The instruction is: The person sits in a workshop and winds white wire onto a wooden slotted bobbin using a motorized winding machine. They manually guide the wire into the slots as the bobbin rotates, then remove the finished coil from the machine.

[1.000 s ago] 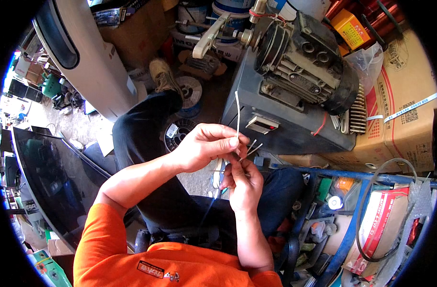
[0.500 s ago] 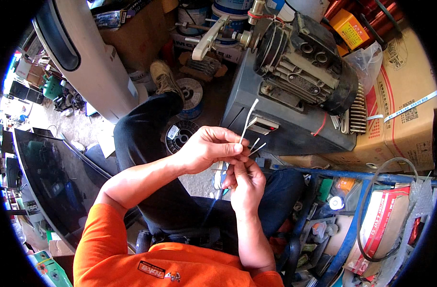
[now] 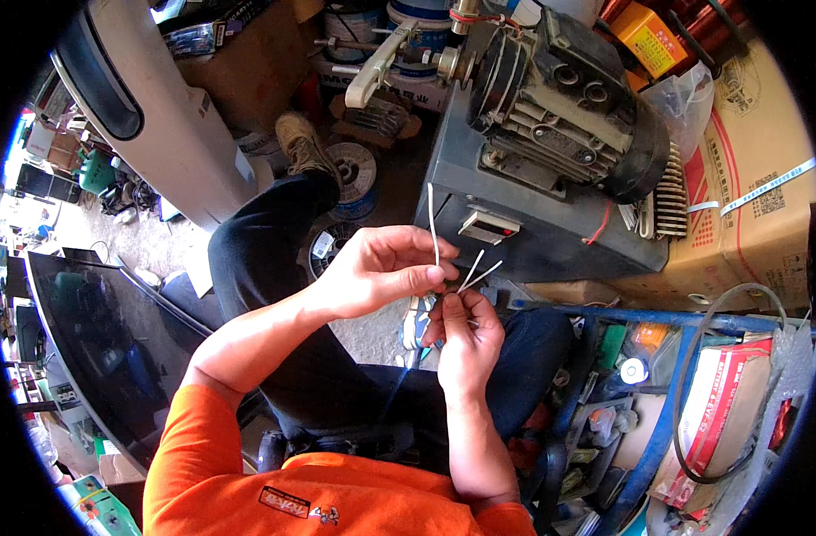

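My left hand (image 3: 390, 272) pinches a long white wire (image 3: 433, 219) between thumb and forefinger, its free end sticking up. Below and right of it, my right hand (image 3: 468, 339) is closed with the thumb on two short white wires (image 3: 486, 273) that fan out upward. Where they meet between my fingers is too small and hidden to make out. Just beyond my hands is a dark grey metal box (image 3: 452, 188) with an electric motor (image 3: 569, 116) mounted on it, fitted with a pale metal arm (image 3: 375, 67).
Large cardboard boxes (image 3: 738, 232) stand at the right. A blue metal rack (image 3: 671, 406) of parts is by my right side. A dark flat screen (image 3: 104, 348) and tall pale appliance (image 3: 140, 107) are left. Wire spools (image 3: 350, 174) lie near my shoe (image 3: 305, 143).
My hands have moved slightly apart, the right one shifting right. The long wire has swung from leaning right back to upright, further left, and the short wires show more above my right fingers.
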`<action>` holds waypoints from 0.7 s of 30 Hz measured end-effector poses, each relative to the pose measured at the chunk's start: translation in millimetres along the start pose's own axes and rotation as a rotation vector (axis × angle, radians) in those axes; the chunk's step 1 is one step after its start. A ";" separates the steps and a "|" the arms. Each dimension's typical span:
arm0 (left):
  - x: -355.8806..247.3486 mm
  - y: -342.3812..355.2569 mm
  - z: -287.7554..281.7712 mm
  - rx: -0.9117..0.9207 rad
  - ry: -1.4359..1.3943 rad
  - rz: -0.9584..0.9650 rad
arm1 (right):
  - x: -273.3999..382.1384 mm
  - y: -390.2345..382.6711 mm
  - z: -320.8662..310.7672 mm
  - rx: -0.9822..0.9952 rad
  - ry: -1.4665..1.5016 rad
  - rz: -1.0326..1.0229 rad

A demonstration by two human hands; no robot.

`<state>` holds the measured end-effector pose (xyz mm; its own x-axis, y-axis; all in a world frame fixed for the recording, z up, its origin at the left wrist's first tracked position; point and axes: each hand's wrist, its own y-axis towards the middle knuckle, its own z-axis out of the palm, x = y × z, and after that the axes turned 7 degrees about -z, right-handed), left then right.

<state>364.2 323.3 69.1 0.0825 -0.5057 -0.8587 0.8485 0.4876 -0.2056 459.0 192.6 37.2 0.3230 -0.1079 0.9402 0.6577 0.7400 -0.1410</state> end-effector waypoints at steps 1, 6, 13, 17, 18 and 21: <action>0.5 0.1 -1.3 0.003 0.041 0.002 | -0.1 -0.1 -0.2 -0.003 0.000 -0.001; 4.6 2.1 -7.7 0.005 0.146 -0.005 | -3.3 -0.3 -4.2 0.011 0.006 -0.023; 10.2 2.8 -5.0 -0.040 0.221 0.031 | 0.0 -1.0 -2.1 -0.003 0.004 -0.023; 11.6 3.3 -4.8 -0.051 0.199 -0.012 | 0.2 -0.1 -2.1 -0.001 -0.018 -0.037; 11.5 3.4 -4.8 -0.056 0.191 -0.024 | 0.7 -0.2 -1.8 -0.002 -0.018 -0.037; 7.8 2.7 -6.0 -0.028 0.159 -0.104 | 0.4 -0.2 -1.5 -0.007 -0.015 -0.044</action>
<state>364.0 325.0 59.0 -0.0907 -0.4366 -0.8951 0.8333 0.4589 -0.3083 460.1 191.4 37.1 0.2839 -0.1300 0.9500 0.6759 0.7299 -0.1021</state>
